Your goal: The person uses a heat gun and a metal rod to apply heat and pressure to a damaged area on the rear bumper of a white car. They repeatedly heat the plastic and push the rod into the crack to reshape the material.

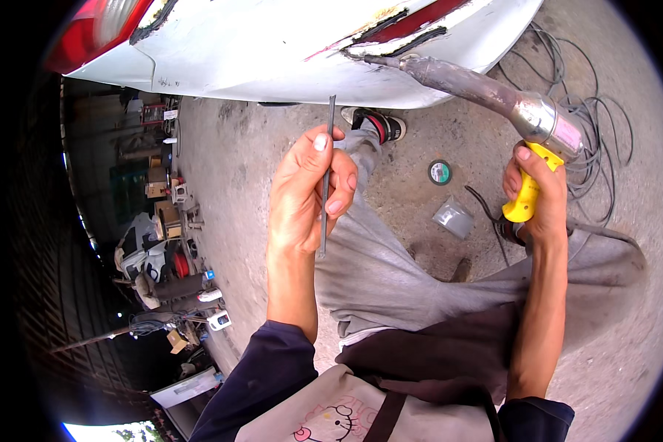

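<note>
My left hand (309,188) is closed round a thin dark rod (330,110), held upright below the white bumper (228,44). The bumper has red patches and raised black seams (412,40) along damaged strips. My right hand (534,184) grips the yellow handle (527,202) of a hot-air tool. Its long metal barrel (457,81) reaches up and left, with the narrow nozzle (376,60) at the lower end of the damaged area; whether it touches cannot tell.
A green-centred disc (440,172), a clear plastic packet (453,217) and coiled cables (604,132) lie on the concrete floor (228,162). My sneaker (387,127) is under the bumper. Boxes (166,217) and assorted clutter stand along the left. A red taillight (81,33) is at the upper left.
</note>
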### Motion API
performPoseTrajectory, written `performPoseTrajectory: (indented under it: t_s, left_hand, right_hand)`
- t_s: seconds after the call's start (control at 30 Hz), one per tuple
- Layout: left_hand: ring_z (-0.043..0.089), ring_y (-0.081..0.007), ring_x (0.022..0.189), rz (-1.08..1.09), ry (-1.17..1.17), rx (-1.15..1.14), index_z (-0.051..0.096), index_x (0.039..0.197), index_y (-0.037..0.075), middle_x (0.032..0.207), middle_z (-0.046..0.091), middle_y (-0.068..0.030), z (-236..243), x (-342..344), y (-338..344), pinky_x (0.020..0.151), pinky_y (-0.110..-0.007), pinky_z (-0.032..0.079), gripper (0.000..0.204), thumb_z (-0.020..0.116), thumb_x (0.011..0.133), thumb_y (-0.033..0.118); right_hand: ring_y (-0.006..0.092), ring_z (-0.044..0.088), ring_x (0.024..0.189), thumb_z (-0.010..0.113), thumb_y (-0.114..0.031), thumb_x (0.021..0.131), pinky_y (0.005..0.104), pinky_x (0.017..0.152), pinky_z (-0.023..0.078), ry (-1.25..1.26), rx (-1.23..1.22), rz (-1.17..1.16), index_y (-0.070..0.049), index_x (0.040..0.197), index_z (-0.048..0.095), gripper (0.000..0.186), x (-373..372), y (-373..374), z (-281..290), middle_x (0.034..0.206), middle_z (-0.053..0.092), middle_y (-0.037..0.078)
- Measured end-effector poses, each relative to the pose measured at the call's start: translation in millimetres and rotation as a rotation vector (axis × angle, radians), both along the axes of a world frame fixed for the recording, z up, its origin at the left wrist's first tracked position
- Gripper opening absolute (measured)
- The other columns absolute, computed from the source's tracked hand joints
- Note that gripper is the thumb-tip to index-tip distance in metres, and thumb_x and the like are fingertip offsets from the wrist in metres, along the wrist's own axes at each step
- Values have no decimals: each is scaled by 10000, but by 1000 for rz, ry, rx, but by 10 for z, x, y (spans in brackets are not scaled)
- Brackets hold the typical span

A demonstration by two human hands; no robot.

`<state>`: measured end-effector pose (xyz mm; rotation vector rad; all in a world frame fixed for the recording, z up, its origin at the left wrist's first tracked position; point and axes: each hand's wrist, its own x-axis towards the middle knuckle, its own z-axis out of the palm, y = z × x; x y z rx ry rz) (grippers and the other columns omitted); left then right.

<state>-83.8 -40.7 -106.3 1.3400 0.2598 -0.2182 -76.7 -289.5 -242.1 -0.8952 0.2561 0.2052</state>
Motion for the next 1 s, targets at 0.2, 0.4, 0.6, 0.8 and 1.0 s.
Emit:
performPoseTrajectory:
  t_s: [0.2,0.4,0.6,0.8,1.0]
  left_hand:
    - [407,-77,477,0,-10,-5,480,1162,-33,767,518,-80,-1,-16,-25,362,-180,281,316,437,1004,238]
    - [467,-93,515,-2,-32,12,496,1198,-29,802,537,-91,13,7,-75,382,-178,327,314,459,993,206]
    - [512,-108,526,-16,-93,-58,511,1173,36,824,561,-108,31,1,-36,374,-180,343,230,479,980,156]
    - [613,-178,558,8,-138,-51,509,1152,24,849,631,-167,-33,-8,0,339,-201,344,212,478,979,144]
    - [632,-206,581,-32,-169,-172,506,1167,16,936,621,-203,-40,-11,37,337,-195,359,230,432,995,151]
  right_hand:
    - [117,469,461,631,-220,815,249,439,379,-13,-17,4,-40,819,543,201,12,14,26,550,494,41]
    - [117,472,461,627,-215,817,247,440,379,-12,-12,-6,-38,824,545,195,10,13,16,550,497,41]
    - [114,478,465,630,-209,816,247,445,384,6,-19,-7,-36,832,550,191,9,44,44,555,501,42]
    - [118,480,471,635,-208,813,253,455,392,9,-25,-2,-35,826,552,192,5,33,59,559,503,42]
    - [118,481,473,635,-208,813,253,459,392,13,-18,20,-36,815,551,191,13,54,88,557,502,42]
